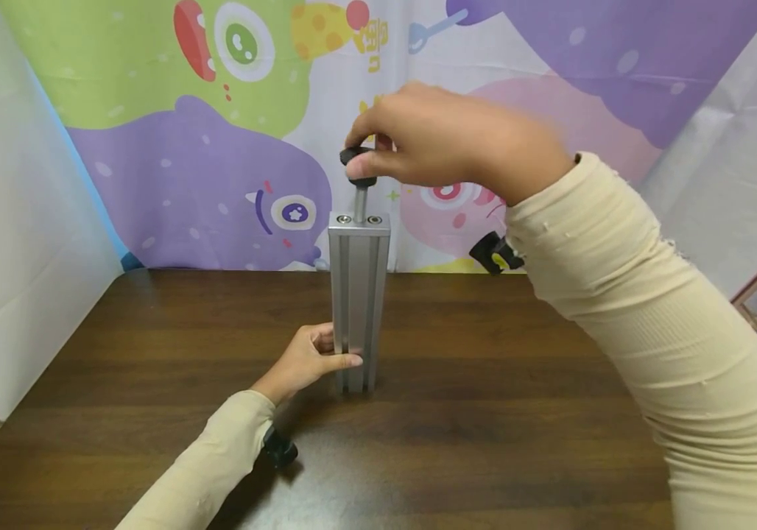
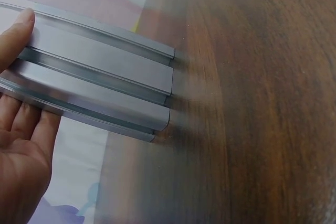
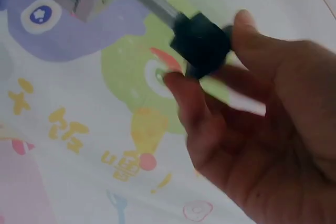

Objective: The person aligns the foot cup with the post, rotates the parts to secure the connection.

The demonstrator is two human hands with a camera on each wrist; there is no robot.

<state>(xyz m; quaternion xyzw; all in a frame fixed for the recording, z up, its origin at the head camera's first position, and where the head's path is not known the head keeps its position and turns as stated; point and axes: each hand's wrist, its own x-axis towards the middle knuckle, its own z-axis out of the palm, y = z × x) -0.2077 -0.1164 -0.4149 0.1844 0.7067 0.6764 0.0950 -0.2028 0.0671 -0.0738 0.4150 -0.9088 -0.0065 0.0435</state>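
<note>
Behind everything hangs a cloth backdrop [image 1: 206,191] printed with green, purple and pink cartoon monsters. In front of it spreads the dark brown wooden table [image 1: 518,405]. My cream right sleeve [image 1: 657,309] crosses the right of the head view, and my left sleeve [image 1: 206,456] comes in from the lower left. Between them, near the middle of the table, the silver metal profile [image 1: 360,294] stands upright on its end, long grooves running down its faces.

My right hand [image 1: 445,136] is up above the profile, thumb and fingers in a narrow pinch on the black knob [image 1: 370,182]. My left hand [image 1: 302,361] holds the profile low down, near the tabletop: thumb across the front, fingers round the side. A black mount sits at each cuff, the left one [image 1: 279,447] just over the table, the right one [image 1: 494,252] against the backdrop. Beneath the knob a slim metal rod [image 1: 361,202] joins it to the profile's top end, and two small round fittings [image 1: 344,219] flank the rod there.
</note>
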